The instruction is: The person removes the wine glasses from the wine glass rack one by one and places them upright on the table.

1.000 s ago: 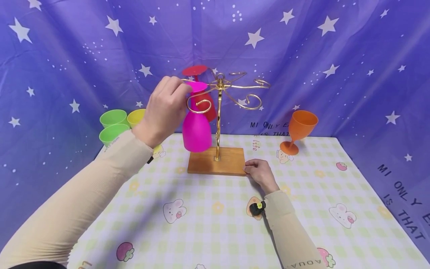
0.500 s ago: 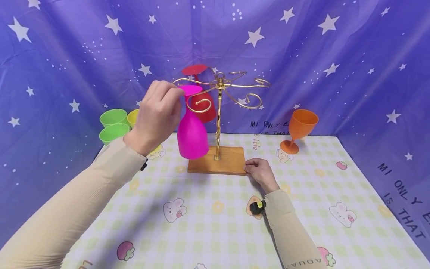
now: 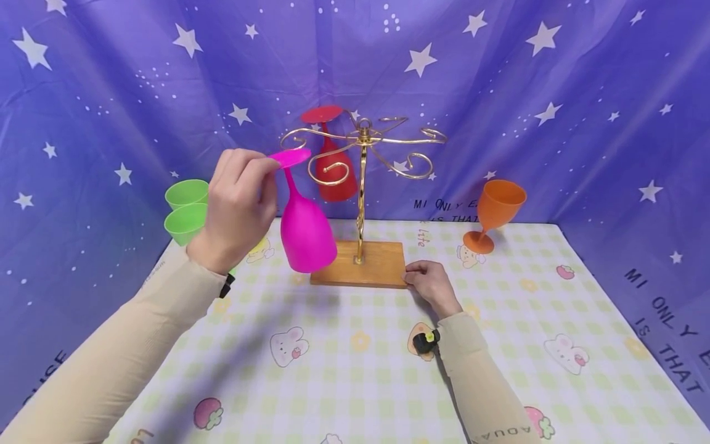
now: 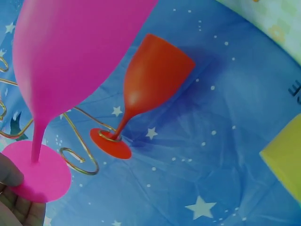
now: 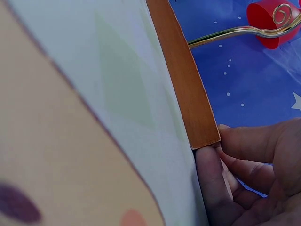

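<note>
In the head view my left hand (image 3: 235,200) pinches the rim of the foot of a magenta goblet (image 3: 307,237). That goblet hangs upside down, tilted, left of a gold wire stemware rack (image 3: 362,197) and apart from its curled arms. The left wrist view shows my thumb (image 4: 9,170) on the goblet's foot. A red goblet (image 3: 338,174) hangs inverted from a rear left arm of the rack. My right hand (image 3: 434,287) grips the right end of the rack's wooden base (image 3: 383,265); the right wrist view shows thumb and finger at the base's corner (image 5: 202,134).
Two green goblets (image 3: 185,221) stand at the left, partly behind my left hand. A yellow cup (image 4: 287,157) shows in the left wrist view. On the right stands an upright orange goblet (image 3: 499,206). A starry purple curtain (image 3: 477,80) backs the checked tablecloth (image 3: 355,370).
My left hand has drawn the magenta goblet left and down, out of the rack's front left curl, and the goblet has tilted. My right hand stays at the base.
</note>
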`<state>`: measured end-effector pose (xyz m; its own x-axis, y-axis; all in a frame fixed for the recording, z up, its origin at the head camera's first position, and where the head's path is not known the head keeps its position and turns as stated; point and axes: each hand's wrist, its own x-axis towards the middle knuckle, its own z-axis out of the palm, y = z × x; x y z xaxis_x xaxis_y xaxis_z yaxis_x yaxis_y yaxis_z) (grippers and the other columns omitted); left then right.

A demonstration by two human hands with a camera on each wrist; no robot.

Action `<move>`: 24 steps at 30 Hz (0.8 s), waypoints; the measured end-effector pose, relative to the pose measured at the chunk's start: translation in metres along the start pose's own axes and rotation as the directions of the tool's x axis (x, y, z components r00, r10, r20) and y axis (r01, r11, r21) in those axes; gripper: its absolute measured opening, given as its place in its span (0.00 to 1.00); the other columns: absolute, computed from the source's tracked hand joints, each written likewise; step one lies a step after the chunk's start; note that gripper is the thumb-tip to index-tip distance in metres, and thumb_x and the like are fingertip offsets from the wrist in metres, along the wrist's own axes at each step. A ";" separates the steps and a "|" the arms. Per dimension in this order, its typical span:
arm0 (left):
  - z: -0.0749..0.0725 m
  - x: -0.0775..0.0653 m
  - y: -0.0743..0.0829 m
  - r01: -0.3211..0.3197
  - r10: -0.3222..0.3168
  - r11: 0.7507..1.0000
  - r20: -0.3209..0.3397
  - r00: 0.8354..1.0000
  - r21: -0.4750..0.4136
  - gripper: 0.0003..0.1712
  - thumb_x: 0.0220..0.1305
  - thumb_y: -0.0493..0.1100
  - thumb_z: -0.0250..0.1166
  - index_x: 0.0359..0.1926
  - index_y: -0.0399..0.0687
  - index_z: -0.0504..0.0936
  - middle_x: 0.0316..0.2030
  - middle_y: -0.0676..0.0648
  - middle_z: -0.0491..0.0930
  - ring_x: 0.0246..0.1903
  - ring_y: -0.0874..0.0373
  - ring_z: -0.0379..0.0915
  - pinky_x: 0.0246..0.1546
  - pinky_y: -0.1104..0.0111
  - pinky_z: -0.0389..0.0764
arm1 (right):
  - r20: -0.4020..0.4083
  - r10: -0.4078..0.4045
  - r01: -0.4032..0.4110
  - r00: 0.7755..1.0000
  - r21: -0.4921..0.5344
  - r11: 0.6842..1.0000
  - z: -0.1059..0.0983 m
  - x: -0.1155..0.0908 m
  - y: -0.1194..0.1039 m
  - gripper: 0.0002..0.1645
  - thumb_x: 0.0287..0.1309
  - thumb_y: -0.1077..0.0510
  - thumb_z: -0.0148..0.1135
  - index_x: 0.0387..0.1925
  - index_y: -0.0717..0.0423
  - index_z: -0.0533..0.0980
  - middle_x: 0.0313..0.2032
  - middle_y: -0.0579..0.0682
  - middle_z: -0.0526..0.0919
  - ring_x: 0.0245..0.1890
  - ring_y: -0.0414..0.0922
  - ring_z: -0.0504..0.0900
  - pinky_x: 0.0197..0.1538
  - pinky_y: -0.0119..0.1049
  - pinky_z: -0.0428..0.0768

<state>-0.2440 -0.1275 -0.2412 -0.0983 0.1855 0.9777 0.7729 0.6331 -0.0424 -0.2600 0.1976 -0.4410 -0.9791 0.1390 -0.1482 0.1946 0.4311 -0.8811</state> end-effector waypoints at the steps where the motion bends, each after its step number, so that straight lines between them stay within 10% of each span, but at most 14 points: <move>1: 0.000 -0.002 0.000 0.011 -0.011 1.000 -0.007 1.000 0.000 0.07 0.56 0.25 0.54 0.32 0.31 0.79 0.29 0.38 0.74 0.30 0.40 0.68 0.34 0.54 0.69 | 0.002 -0.003 0.003 1.000 -0.004 1.000 0.000 0.000 0.000 0.13 0.58 0.63 0.62 0.44 0.65 0.79 0.39 0.58 0.83 0.32 0.45 0.81 0.37 0.35 0.81; 24: 0.024 -0.084 0.013 0.360 -0.361 0.932 -0.026 0.932 -0.028 0.06 0.55 0.28 0.56 0.31 0.33 0.80 0.29 0.38 0.77 0.31 0.44 0.72 0.36 0.58 0.71 | 0.007 0.020 -0.020 1.000 0.003 1.000 -0.001 0.001 -0.002 0.15 0.57 0.62 0.62 0.45 0.64 0.79 0.40 0.58 0.82 0.32 0.44 0.81 0.37 0.35 0.81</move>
<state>-0.2402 -0.1170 -0.3287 -0.3543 -0.0749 0.9321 0.7031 0.6359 0.3184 -0.2611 0.1984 -0.4391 -0.9754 0.1413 -0.1691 0.2141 0.4258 -0.8791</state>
